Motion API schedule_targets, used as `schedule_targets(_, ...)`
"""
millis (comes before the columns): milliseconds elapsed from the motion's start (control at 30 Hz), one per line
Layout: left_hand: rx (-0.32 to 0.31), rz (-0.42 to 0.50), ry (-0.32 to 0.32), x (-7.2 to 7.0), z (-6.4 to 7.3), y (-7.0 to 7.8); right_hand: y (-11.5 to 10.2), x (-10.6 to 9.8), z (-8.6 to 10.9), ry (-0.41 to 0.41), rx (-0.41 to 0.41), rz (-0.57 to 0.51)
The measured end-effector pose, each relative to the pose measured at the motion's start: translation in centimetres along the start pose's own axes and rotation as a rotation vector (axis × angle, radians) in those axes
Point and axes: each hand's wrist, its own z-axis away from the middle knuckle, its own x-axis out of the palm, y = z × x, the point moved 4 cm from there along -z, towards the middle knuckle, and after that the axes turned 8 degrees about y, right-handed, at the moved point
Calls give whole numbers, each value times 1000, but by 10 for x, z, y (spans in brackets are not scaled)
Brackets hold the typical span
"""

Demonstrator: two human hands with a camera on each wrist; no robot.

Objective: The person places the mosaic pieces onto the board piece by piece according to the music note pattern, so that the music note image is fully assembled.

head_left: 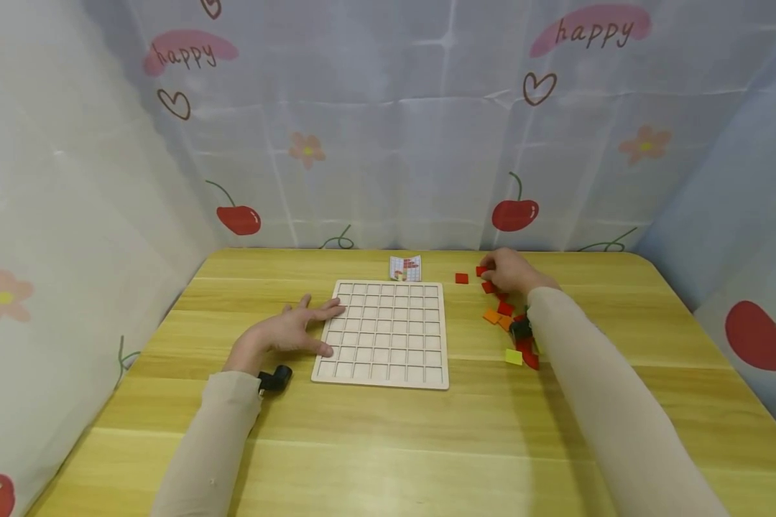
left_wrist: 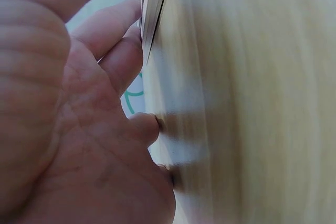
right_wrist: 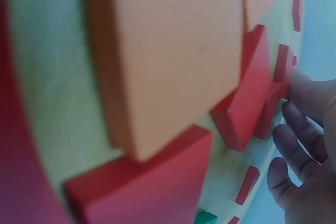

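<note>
A pale wooden board (head_left: 381,334) with a grid of square recesses lies on the table. My left hand (head_left: 297,330) spreads its fingers at the board's left side, with thumb and a fingertip over its edge; the left wrist view has this hand's palm (left_wrist: 100,124) beside the board's edge (left_wrist: 152,14). At the back right, my right hand (head_left: 512,271) pinches a small red tile (head_left: 481,271) with its fingertips. A second red tile (head_left: 488,287) lies just in front of those fingers, and another red tile (head_left: 462,278) lies apart to their left.
A small printed pattern card (head_left: 405,268) sits behind the board. Under and beside my right forearm are more red pieces (head_left: 505,308), orange tiles (head_left: 491,316) and a yellow tile (head_left: 514,356). A printed curtain (head_left: 388,172) closes off the table's back.
</note>
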Motion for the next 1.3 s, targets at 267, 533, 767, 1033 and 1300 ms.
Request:
schedule_targets(267, -1, 12, 1, 1, 1, 1, -6, -1, -4, 41, -42, 69)
schedule_targets(533, -5, 15, 1, 1, 2, 1, -32, -3, -3, 61, -33, 2)
schedule_targets(767, -5, 18, -6, 1, 1, 2, -65, 5, -8, 90, -100, -46)
schedule_targets(1033, 1, 6, -4, 1, 0, -1, -105, 30, -14, 77, -176, -114)
schedule_targets(1300, 2, -4, -1, 1, -1, -2, -138, 53, -16, 50, -201, -166)
